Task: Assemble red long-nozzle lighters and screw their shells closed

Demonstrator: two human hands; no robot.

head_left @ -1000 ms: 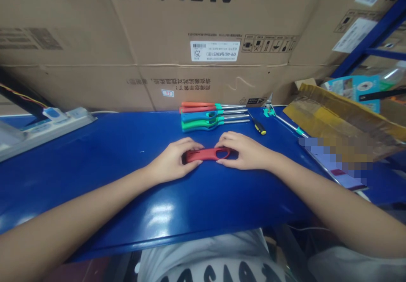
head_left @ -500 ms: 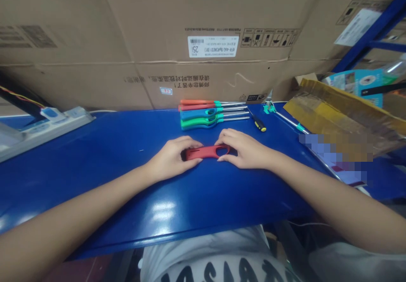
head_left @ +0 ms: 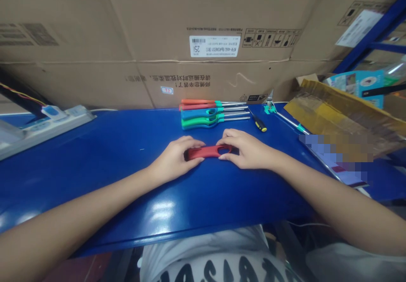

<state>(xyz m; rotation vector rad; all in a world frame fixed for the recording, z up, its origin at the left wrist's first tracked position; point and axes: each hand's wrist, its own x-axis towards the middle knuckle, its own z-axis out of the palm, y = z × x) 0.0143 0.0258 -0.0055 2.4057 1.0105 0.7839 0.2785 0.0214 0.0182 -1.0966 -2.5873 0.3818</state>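
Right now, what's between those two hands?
A red handle, held near its ends by the left hand and right hand, as the head view shows.

Two hands (head_left: 205, 155) gripping red plastic casing (head_left: 209, 151), blue table (head_left: 104, 155), lighters (head_left: 199, 114) beyond.

A red looped handle (head_left: 209, 151) extends sideways.

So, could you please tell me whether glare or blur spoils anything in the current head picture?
In the head view, a bright reflection washes out the near part of the blue table, clear of the red piece; in the same head view, the left hand and right hand look fairly sharp, while blocky pixelation covers part of the purplish sheet.
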